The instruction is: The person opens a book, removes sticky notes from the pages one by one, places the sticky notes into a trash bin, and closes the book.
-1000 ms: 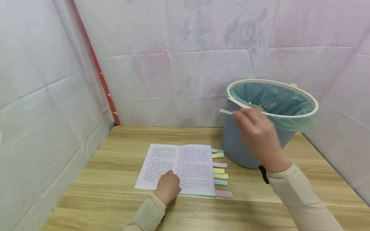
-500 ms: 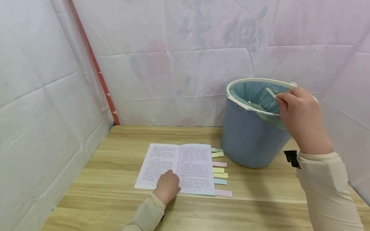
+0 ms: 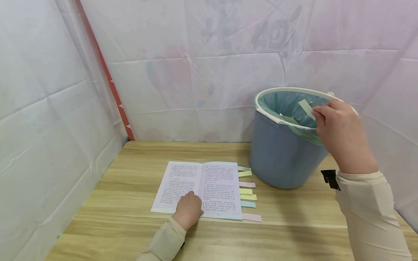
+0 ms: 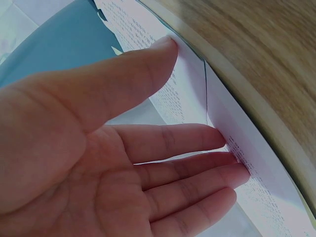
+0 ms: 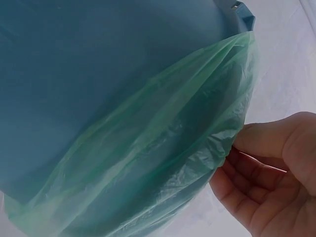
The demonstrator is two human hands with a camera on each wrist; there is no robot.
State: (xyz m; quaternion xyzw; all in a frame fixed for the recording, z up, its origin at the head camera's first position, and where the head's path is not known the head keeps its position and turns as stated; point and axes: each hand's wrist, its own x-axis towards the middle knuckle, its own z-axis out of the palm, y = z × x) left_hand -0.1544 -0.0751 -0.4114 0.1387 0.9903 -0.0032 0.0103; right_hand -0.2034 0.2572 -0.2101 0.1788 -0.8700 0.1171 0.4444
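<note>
An open book (image 3: 218,192) lies on the wooden table, with several coloured sticky tabs (image 3: 248,185) poking out past its right edge. My left hand (image 3: 188,210) rests on the lower middle of the book; in the left wrist view its fingers (image 4: 182,140) are nearly straight, tips on the printed page. Over the trash bin (image 3: 277,156) at the back right, my right hand (image 3: 343,134) pinches a pale green sticky tab (image 3: 306,108) that points up and left. In the right wrist view the bin's green liner (image 5: 197,123) hides the tab and the fingertips.
The bin is blue-grey with a cream rim (image 3: 290,88). Inside, a pale scrap (image 3: 289,119) lies against the liner. White patterned sheets (image 3: 196,72) hang behind the wooden table (image 3: 140,156) and at both sides.
My right hand has moved right from the bin's front to over its mouth, carrying the tab; over the last half second it has hardly moved. My left hand has stayed on the book.
</note>
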